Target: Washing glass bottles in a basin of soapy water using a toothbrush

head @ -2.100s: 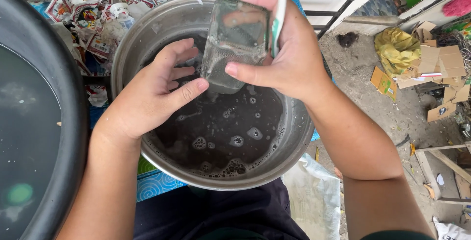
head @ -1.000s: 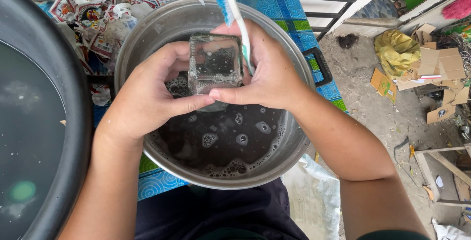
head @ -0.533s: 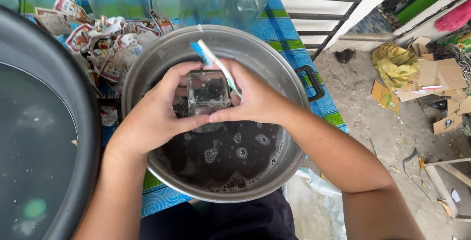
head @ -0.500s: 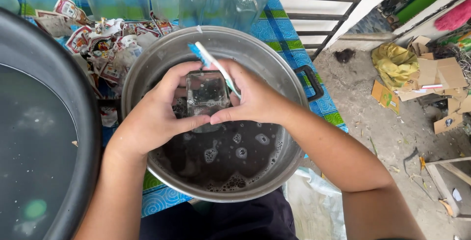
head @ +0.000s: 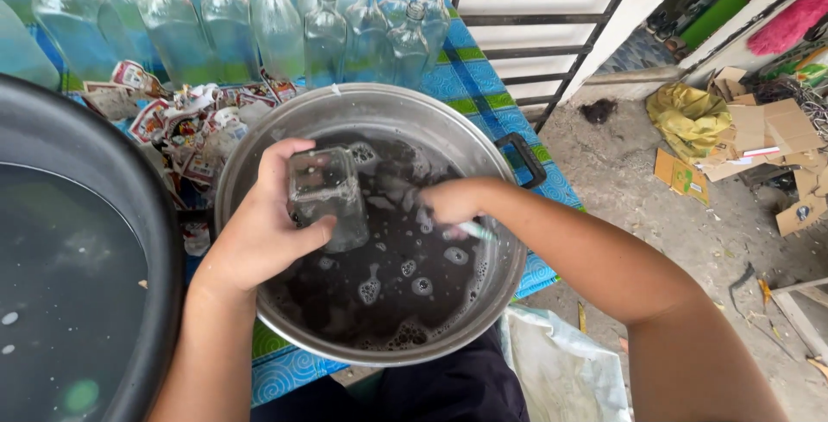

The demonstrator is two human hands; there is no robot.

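Your right hand has let go of the glass bottle and dropped into the dark water of the metal pot, the toothbrush now pointing down. Your left hand alone holds the bottle. The view has tilted up, revealing empty bottles.

A single head-worn camera looks steeply down from above the person's chest, close over the metal pot, which fills the middle of the frame. Both forearms enter from the bottom edge toward the pot. Left of the pot the view cuts off a large dark tub. Beyond the pot, at the top edge, stand bottles. Right of the pot, farther off, lies concrete ground with cardboard.
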